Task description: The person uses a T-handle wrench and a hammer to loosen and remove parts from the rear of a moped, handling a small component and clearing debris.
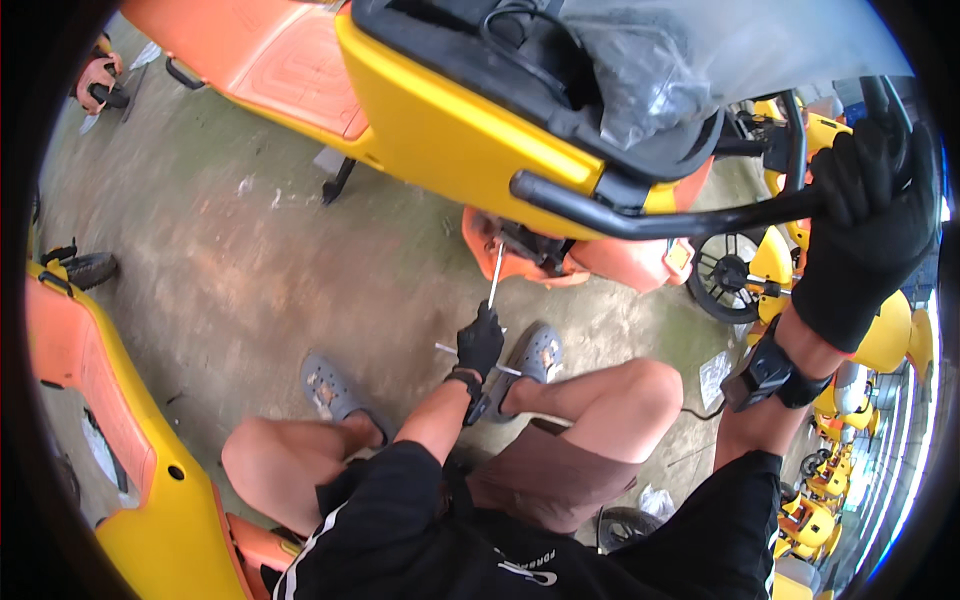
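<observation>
My gloved left hand (479,341) is closed on a silver T-handle wrench (495,283), whose long shaft reaches up into an opening in an orange body panel (483,252) below the yellow scooter body (450,115). Dark parts show inside that opening; the tool's tip is too small to make out. My gloved right hand (865,190), at the upper right, is wrapped round the black tubular handlebar (700,219) of that scooter. A clear plastic bag (648,90) lies in the black top section of the yellow body.
Another yellow and orange scooter (145,520) stands close at my lower left. Rows of yellow scooters (825,480) line the right, with a black wheel (720,275) beside the one I work on. My clogs (330,380) rest on the stained concrete floor (230,290).
</observation>
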A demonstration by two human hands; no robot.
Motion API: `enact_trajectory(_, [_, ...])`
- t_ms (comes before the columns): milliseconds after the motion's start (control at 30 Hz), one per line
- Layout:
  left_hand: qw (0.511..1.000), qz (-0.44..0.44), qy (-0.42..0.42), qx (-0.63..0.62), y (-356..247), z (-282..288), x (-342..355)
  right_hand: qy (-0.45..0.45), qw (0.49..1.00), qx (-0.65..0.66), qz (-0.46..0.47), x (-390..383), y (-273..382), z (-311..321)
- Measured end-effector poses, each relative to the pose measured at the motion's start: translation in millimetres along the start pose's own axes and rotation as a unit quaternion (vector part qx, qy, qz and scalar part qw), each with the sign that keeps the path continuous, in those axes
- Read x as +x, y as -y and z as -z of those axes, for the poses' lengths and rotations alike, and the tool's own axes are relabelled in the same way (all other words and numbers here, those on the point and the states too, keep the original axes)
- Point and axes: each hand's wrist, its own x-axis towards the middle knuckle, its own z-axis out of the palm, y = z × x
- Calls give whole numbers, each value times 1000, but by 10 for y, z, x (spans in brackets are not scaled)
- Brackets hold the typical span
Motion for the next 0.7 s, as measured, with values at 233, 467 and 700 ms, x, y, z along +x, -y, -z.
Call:
enact_trajectory(233, [999, 17, -22, -22, 126, -194, 0, -25, 996, 63, -51, -31, 135, -276])
enact_trajectory(467, [999, 24, -31, 23, -207, 184, 197, -175, 975, 66, -117, 44, 104, -552])
enact_trajectory(700, [688, 364, 369, -508, -436, 1242, 942, -15, 910, 401, -104, 176, -356, -156])
